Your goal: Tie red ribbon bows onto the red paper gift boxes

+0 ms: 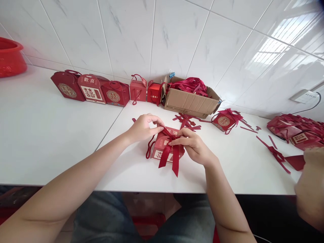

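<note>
A small red gift box (pixel 157 144) with gold lettering sits on the white table in front of me. A dark red ribbon (pixel 175 161) is tied over its top, and two flat tails hang down its near side. My left hand (pixel 146 127) pinches the ribbon at the box's upper left between thumb and fingers. At the knot's right side, my right hand (pixel 194 144) has its thumb and fingers closed on the ribbon bow. A twisted red cord handle (pixel 150 148) droops off the box's left side. My fingers partly cover the knot.
Several finished red boxes (pixel 92 91) line the tiled wall. Behind my hands stands a cardboard carton (pixel 189 104) of ribbons, with loose strips before it. Right of it sits a bowed box (pixel 222 121). Another person's hand (pixel 311 185) is at the right; a red basin (pixel 11 57) stands far left.
</note>
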`<state>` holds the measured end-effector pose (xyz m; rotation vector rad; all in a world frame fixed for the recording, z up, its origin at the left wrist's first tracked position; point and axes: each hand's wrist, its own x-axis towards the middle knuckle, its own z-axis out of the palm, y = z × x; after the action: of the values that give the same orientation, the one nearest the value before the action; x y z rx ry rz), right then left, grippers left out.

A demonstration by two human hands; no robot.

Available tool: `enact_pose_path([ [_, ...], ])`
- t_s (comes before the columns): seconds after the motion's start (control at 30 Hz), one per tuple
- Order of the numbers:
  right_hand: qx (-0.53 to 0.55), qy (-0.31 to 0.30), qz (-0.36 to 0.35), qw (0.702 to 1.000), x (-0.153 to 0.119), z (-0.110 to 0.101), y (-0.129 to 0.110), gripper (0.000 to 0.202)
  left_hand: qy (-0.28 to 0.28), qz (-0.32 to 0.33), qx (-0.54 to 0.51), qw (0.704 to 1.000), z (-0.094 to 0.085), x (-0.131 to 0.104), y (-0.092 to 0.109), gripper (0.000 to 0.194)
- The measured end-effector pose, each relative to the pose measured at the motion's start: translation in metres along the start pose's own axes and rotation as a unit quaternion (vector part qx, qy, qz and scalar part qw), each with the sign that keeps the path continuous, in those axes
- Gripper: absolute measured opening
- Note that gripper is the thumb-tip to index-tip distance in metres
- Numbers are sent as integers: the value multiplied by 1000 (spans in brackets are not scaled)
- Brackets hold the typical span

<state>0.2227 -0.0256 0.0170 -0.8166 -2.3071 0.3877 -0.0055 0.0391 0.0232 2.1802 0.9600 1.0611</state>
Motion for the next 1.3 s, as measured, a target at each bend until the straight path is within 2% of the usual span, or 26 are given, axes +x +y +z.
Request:
enact_pose_path([
  [0.17,-8,3,-5,1000,-1,-1,0,45,-15,10,-22,1000,-1,0,0,11],
  [0.3,-29,61,36,997,1,1,-4,44,-31,13,-63,997,-1,0,1,10],
  [0.4,-36,90,46,994,4,3,-6,40,-40,14,-73,996,-1,-1,3,9],
  [0.57,-23,96,49,994,5,5,-3,28,-55,23,-67,996,1,-2,2,12],
  [0.73,-17,88,36,995,4,5,1,29,-63,24,-68,995,3,-1,1,19],
  [0.97,3,59,12,998,0,4,6,47,-55,4,-66,996,1,-1,4,23],
  [1.1,13,39,15,999,-1,2,6,52,-51,4,-38,998,0,-2,3,25],
  [1.3,20,5,30,999,-2,-1,4,50,-79,40,36,995,-4,-1,0,21],
])
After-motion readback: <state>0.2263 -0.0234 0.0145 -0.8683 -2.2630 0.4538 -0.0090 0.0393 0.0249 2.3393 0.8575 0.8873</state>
